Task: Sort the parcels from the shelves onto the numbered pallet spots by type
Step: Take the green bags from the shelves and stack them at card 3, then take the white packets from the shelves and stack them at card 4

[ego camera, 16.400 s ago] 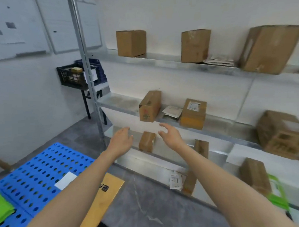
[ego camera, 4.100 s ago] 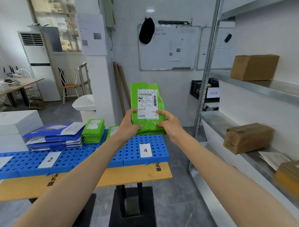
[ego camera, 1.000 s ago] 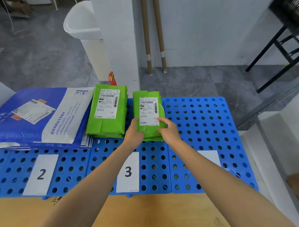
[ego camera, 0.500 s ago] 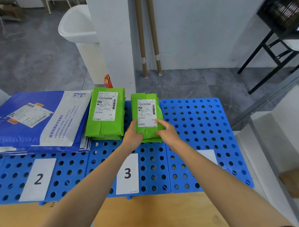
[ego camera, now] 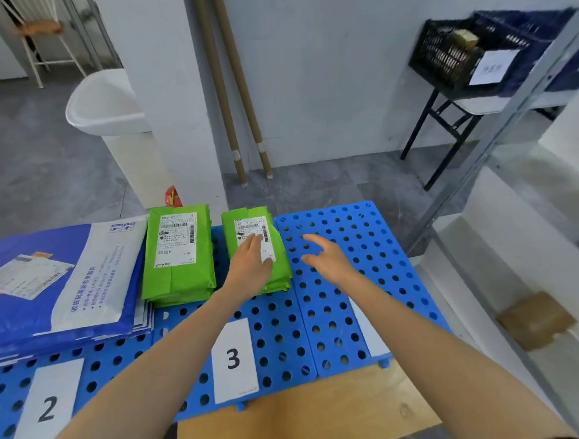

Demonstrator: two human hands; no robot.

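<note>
**A Green Parcel Lies on Spot 3**

The left hand [ego camera: 250, 266] lies flat on top of a green parcel [ego camera: 247, 223]. Its fingers are straight and rest on the parcel's white sticker. It does not grip anything. The right hand [ego camera: 326, 261] is just at 3 o'clock from the parcel, over the blue pallet [ego camera: 351, 299]. Its fingers are spread wide and it holds nothing. I cannot tell if it touches the pallet.

The green parcel is the top one of a small pile. The pile sits on the blue pallet, at 12 o'clock from the card with a 3 [ego camera: 234, 359]. A second green pile [ego camera: 178, 254] sits just at 9 o'clock from it, with a thin gap between the two. Further out at 9 o'clock lie the blue and white mail bags [ego camera: 62, 282], stacked up at 12 o'clock from the card with a 2 [ego camera: 46, 409]. One more white card [ego camera: 369, 335] lies at 3 o'clock from the 3, and the right arm hides its number.

The pallet lies on a wooden counter [ego camera: 323, 417]. On the floor past it, a white bin [ego camera: 107, 104] stands at 11 o'clock. Two brown tubes [ego camera: 233, 105] lean on the wall at 12 o'clock. A black crate [ego camera: 450, 56] sits on a small table at 2 o'clock. A blurry brown box [ego camera: 534, 321] lies on a shelf at 4 o'clock.
</note>
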